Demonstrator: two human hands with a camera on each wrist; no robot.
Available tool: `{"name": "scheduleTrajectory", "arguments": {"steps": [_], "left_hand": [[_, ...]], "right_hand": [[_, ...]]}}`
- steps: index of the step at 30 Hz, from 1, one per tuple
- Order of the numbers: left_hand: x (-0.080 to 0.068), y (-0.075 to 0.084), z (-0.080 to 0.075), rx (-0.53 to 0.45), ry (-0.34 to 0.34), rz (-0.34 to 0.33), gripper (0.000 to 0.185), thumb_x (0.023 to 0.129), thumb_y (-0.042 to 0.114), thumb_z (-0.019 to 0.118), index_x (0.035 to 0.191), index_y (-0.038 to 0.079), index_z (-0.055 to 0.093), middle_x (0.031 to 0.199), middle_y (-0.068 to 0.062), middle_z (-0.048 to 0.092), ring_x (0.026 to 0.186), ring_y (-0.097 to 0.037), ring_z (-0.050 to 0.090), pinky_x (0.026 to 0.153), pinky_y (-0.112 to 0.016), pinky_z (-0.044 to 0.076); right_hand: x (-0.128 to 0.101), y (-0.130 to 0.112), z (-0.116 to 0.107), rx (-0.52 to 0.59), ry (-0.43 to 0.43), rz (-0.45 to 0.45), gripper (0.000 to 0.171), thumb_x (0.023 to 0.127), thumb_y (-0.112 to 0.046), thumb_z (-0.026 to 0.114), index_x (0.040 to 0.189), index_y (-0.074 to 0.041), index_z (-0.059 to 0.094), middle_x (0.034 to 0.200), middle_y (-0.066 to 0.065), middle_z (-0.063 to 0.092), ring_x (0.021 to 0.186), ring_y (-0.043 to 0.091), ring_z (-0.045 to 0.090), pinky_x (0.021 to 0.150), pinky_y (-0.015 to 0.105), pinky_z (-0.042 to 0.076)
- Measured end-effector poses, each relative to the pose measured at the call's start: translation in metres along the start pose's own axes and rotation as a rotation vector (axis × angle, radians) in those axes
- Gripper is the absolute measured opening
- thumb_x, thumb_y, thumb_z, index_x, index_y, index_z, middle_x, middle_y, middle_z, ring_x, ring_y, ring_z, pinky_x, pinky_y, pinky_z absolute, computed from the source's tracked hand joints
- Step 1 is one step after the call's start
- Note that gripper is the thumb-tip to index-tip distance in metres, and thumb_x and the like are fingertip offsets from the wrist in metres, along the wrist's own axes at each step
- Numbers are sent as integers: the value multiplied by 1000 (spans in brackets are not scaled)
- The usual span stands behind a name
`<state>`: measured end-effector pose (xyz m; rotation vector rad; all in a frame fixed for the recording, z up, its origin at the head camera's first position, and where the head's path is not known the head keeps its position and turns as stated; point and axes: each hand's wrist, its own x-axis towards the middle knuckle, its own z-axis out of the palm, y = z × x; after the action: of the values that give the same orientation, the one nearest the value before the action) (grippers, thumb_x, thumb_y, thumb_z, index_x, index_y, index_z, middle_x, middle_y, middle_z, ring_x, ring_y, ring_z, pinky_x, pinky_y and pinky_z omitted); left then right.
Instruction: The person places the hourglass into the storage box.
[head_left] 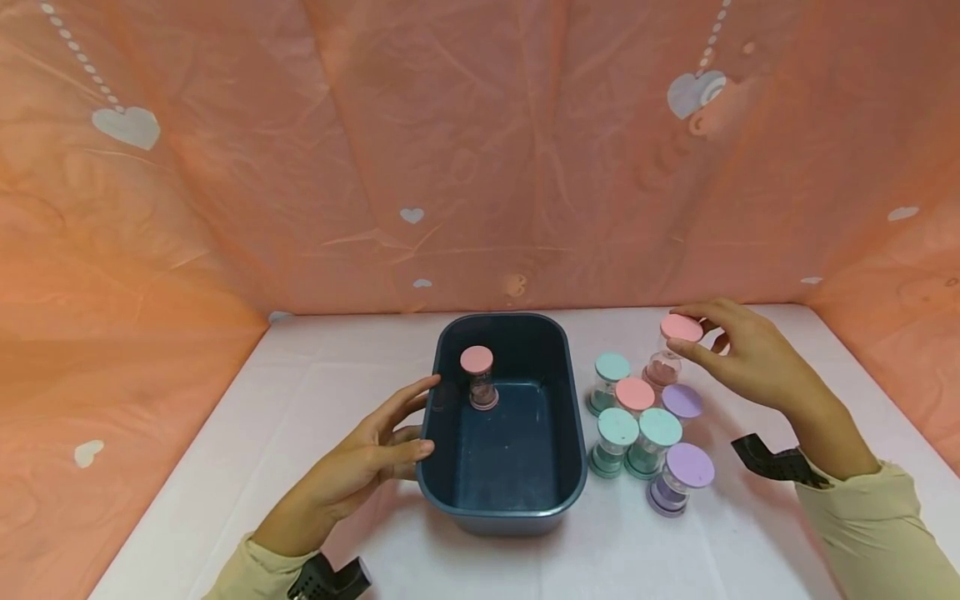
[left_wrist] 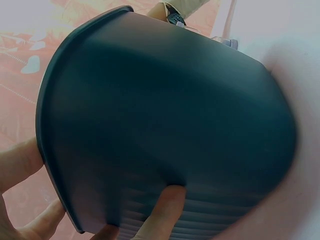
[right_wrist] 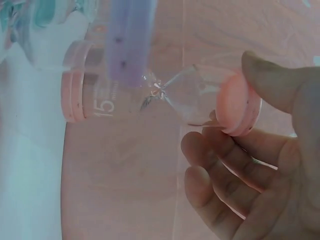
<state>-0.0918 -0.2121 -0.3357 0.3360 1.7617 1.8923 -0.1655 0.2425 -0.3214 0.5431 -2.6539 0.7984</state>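
My right hand (head_left: 757,358) pinches the pink top cap of a sand timer (head_left: 663,368) at the back right. In the right wrist view this pink sand timer (right_wrist: 192,97) has "15" printed on its glass, with the thumb and fingers about its cap. A dark blue plastic bin (head_left: 501,515) stands mid-table. My left hand (head_left: 352,467) touches the bin's left side, its fingertips at the rim. In the left wrist view, a fingertip (left_wrist: 172,197) lies against the bin's outer wall. Inside the bin, another pink sand timer (head_left: 481,379) stands upright near the back left.
Right of the bin, several sand timers stand close together: teal ones like this timer (head_left: 617,429), a pink-capped one (head_left: 634,394), and purple ones like this timer (head_left: 686,468). Orange plastic sheeting (head_left: 480,167) with hearts hangs behind and beside the white-covered table (head_left: 337,350).
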Motion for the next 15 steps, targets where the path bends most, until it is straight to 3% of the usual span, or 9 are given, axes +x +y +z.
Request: {"name": "scheduleTrajectory", "arguments": {"steps": [6,10,15], "left_hand": [[1,0,0,-8,-10,2,77,95,9,63,158,25,21,165,-14,8,133,-28,47,92,-39,55],[-2,0,-2,-11,-4,-1,79,95,7,61,159,23,18,165,-13,9,134,-28,47,91,-39,55],[-1,-3,-1,-13,-12,8,78,96,6,61,159,22,18,165,-14,9,132,-26,49,90,-39,56]], "right_hand": [[0,-5,-8,-1,13,-1,35,84,-24,80,116,-13,70,102,0,66,88,-5,48,71,11,41],[4,-13,-9,-2,-23,8,33,85,-29,79,114,-17,70,100,-3,66,89,1,52,73,15,42],[8,-24,-22,-83,-56,4,31,83,-35,80,109,-21,71,95,-7,66,87,6,56,74,22,44]]}}
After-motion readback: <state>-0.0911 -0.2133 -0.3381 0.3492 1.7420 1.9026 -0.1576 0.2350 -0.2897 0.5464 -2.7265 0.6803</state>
